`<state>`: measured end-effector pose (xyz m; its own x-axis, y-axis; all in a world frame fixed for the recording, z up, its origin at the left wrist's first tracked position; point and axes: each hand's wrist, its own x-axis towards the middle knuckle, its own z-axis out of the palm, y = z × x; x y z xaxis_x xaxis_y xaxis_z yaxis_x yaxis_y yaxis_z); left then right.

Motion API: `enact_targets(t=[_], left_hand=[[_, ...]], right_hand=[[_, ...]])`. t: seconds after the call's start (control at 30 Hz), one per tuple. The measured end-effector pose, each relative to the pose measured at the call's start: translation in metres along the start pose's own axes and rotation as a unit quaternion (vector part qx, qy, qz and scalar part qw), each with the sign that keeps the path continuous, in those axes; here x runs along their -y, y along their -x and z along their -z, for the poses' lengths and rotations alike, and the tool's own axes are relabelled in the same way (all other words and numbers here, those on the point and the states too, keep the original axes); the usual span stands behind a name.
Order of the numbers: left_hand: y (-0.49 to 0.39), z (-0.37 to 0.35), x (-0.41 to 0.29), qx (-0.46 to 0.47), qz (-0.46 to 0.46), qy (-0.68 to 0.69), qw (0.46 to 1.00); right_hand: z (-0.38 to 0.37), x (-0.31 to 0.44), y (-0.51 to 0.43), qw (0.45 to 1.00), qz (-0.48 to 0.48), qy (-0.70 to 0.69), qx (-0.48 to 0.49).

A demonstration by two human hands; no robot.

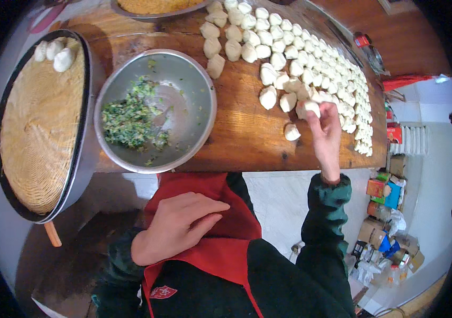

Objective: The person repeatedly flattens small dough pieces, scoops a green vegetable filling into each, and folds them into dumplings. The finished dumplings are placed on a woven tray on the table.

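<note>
My right hand (325, 127) pinches a pale dough piece (312, 107) between thumb and fingers, low over the wooden table (241, 131). Around it lie many small dough lumps (277, 61), and a single dough lump (292, 132) sits apart near the table's front. Several flatter dough pieces (212, 47) rest farther left. In front of my red apron (226, 254), my left hand (182, 222) is raised, its thumb apart from the fingers and nothing visible in it. A steel bowl (204, 131) left of the dough contains chopped green filling (130, 119).
At far left, a large pan (79, 175) with a woven liner (39, 139) carries three white dough balls (64, 59); its wooden handle (53, 234) points toward me. A yellow-filled basin (158, 8) stands at the back. Boxes and bags (384, 238) crowd the floor at right.
</note>
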<state>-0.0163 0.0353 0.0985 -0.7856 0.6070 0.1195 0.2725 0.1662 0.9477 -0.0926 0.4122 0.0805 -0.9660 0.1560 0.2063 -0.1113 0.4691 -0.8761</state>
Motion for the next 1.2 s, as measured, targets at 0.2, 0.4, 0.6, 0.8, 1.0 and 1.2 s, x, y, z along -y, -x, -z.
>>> enact_targets(t=[0.2,0.4,0.6,0.8,1.0,1.2], left_hand=[[-0.023,-0.042,0.028,0.025,0.001,0.009,1.0],[-0.069,-0.078,0.032,0.023,-0.06,-0.097,0.993],[-0.106,-0.114,0.04,-0.06,-0.085,-0.195,0.975],[-0.085,-0.109,0.045,0.05,0.043,-0.175,0.982],[-0.081,-0.102,0.043,0.027,0.027,-0.057,0.998],[-0.066,-0.09,-0.024,0.121,-0.135,-0.023,0.983]], right_hand=[[0.033,-0.026,0.053,0.941,-0.168,0.291,0.035],[0.002,-0.029,0.062,0.949,0.055,0.308,0.04],[-0.03,0.025,0.106,0.984,-0.026,0.142,0.106],[-0.052,0.032,0.123,0.997,0.0,0.062,0.054],[-0.071,0.018,0.118,0.999,-0.029,0.028,0.03],[-0.066,-0.01,0.082,0.98,-0.025,0.19,-0.056]])
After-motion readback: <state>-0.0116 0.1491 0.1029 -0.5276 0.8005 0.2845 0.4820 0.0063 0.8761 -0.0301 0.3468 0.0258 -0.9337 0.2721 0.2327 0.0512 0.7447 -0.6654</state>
